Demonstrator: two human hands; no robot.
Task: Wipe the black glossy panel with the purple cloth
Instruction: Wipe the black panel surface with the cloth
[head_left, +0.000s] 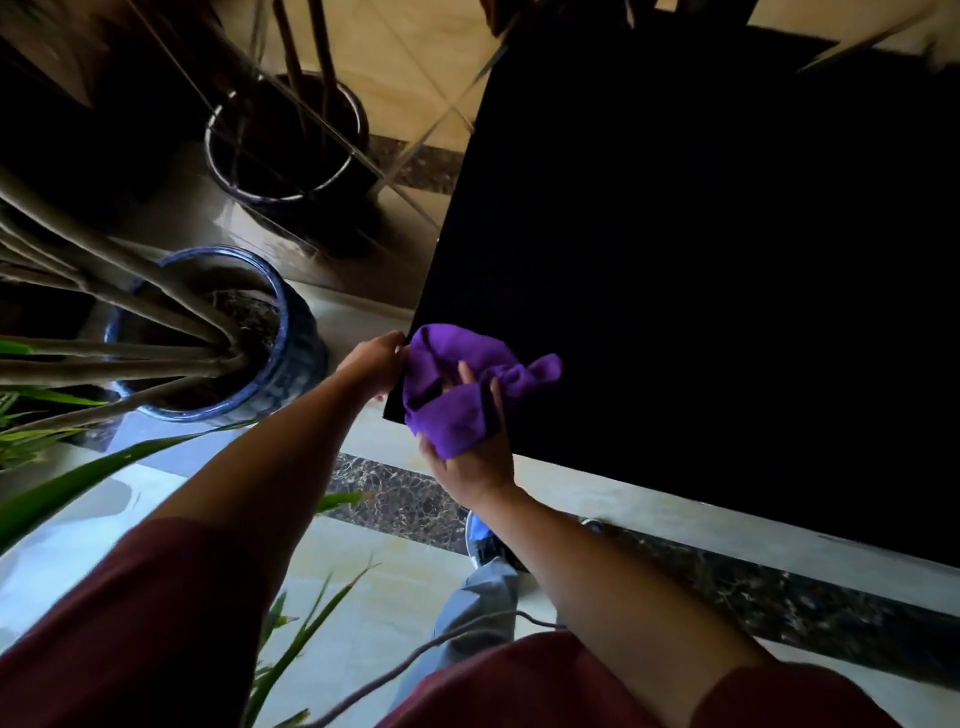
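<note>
The black glossy panel (701, 270) fills the right and centre of the head view, its near left corner close to my hands. A bunched purple cloth (457, 384) lies over that corner. My right hand (475, 457) holds the cloth from below, fingers curled up into its folds. My left hand (376, 361) grips the cloth's left end right at the panel's left edge, its fingertips hidden behind the fabric.
A blue ceramic plant pot (291, 343) with thick stems stands just left of the panel corner. A dark round pot (283, 140) sits farther back. Green leaves (104, 478) reach in from the left. Marble floor with a dark strip (405, 499) lies below; my shoe (480, 545) is near it.
</note>
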